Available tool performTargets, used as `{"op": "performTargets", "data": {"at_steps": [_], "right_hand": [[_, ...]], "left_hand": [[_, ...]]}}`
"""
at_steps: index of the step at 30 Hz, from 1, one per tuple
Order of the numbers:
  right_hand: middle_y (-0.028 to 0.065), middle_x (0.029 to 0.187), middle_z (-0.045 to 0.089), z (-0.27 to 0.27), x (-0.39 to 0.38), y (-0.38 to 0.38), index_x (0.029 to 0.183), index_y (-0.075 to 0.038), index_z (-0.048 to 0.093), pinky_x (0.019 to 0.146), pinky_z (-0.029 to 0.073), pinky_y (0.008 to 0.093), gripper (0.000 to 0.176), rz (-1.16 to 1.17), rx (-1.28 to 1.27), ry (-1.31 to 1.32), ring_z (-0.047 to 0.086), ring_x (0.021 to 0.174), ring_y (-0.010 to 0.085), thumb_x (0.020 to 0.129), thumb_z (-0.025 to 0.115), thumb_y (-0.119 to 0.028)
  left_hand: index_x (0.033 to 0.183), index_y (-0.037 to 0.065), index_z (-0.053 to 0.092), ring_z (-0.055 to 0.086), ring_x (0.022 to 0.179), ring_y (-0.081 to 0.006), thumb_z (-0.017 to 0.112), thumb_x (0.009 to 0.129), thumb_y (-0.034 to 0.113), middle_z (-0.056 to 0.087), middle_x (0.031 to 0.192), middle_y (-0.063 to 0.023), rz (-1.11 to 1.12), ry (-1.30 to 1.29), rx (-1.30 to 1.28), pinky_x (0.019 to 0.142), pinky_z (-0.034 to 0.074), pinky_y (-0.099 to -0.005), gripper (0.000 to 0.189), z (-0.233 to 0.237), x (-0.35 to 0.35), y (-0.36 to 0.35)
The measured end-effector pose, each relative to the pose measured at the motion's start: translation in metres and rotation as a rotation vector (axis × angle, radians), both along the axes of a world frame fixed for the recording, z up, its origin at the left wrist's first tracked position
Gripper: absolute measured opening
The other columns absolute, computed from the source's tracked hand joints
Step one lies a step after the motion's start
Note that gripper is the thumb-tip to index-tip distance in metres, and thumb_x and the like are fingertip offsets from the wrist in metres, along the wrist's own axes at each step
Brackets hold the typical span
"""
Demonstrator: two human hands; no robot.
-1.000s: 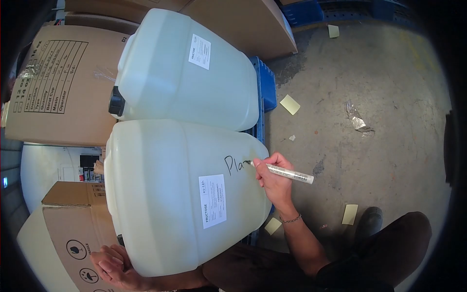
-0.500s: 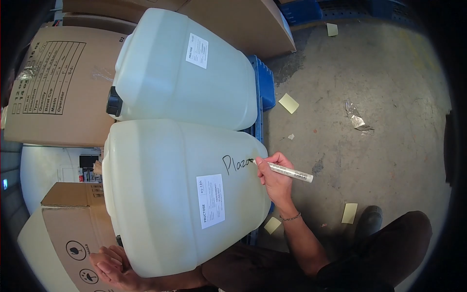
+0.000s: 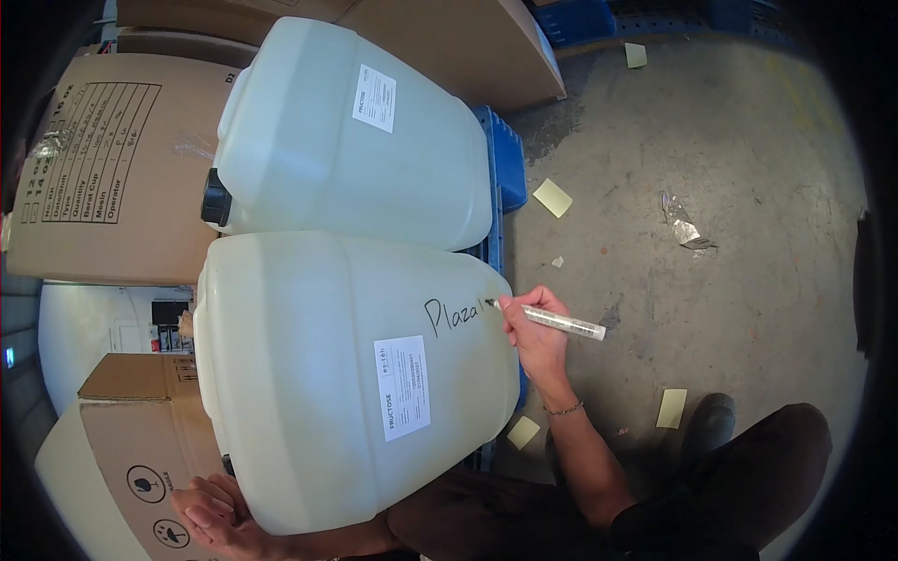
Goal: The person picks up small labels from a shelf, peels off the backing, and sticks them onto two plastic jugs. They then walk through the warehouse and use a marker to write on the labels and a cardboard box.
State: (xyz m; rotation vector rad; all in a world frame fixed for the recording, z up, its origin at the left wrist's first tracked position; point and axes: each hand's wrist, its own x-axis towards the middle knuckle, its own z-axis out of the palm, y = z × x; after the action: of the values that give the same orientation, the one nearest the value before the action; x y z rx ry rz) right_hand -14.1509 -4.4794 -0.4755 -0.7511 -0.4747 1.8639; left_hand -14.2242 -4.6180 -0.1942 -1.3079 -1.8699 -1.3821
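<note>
My right hand (image 3: 541,335) is closed around a white marker (image 3: 566,324). Its dark tip meets the side of the nearer translucent jerrycan (image 3: 290,374), just past the handwritten black word "Plaza" (image 3: 453,316). This jerrycan carries a white label (image 3: 402,388) reading "FRUCTOSE". At its lower left corner, my left hand (image 3: 217,512) has its fingers curled; whether they hold anything is hidden. A second jerrycan (image 3: 374,168) sits right beside the first, with its own white label (image 3: 375,98) and a black cap (image 3: 216,196).
Both jerrycans rest on a blue pallet (image 3: 506,159). Cardboard boxes (image 3: 122,168) stand on the left, and another carton (image 3: 449,47) is at the top. Yellow paper notes (image 3: 552,198) and a clear plastic scrap (image 3: 686,229) lie on the concrete floor (image 3: 748,309). My knee (image 3: 786,449) is at lower right.
The marker has moved slightly to the right and up, and a short new stroke stands after "Plaza". My left hand stays in the same place.
</note>
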Motion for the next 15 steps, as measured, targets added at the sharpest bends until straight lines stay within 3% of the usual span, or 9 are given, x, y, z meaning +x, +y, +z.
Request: {"op": "performTargets", "data": {"at_steps": [2, 8, 15], "right_hand": [[0.0023, 0.058, 0.057, 0.0025, -0.0034, 0.0023, 0.069, -0.005, 0.048, 0.04, 0.034, 0.017, 0.023, -0.027, -0.002, 0.022, 0.045, 0.045, 0.0018, 0.081, 0.067, -0.01], [0.0016, 0.057, 0.054, -0.0047, -0.0007, 0.0007, 0.071, -0.006, 0.047, 0.04, 0.033, 0.017, 0.021, 0.041, 0.014, -0.041, 0.043, 0.044, 0.0028, 0.082, 0.064, -0.007], [0.0014, 0.058, 0.055, -0.0057, -0.0008, -0.0037, 0.069, -0.006, 0.046, 0.04, 0.034, 0.0175, 0.022, 0.015, -0.035, 0.015, 0.044, 0.045, 0.0025, 0.081, 0.065, -0.008]], "left_hand": [[0.065, 0.013, 0.026, 0.016, 0.05, -0.0049, 0.043, 0.095, 0.027, 0.018, 0.058, 0.004, 0.095, 0.008, 0.119, 0.044, 0.013, -0.0214, 0.037, -0.0029, 0.0044, 0.007], [0.065, 0.013, 0.026, 0.015, 0.051, -0.0056, 0.043, 0.095, 0.026, 0.018, 0.059, 0.0039, -0.016, -0.038, 0.086, 0.045, 0.013, -0.0212, 0.037, -0.0004, -0.0001, 0.0018], [0.065, 0.012, 0.026, 0.015, 0.049, -0.0053, 0.044, 0.095, 0.025, 0.018, 0.058, 0.0039, 0.011, 0.001, 0.081, 0.044, 0.013, -0.0218, 0.037, -0.0003, 0.0004, 0.0033]]}}
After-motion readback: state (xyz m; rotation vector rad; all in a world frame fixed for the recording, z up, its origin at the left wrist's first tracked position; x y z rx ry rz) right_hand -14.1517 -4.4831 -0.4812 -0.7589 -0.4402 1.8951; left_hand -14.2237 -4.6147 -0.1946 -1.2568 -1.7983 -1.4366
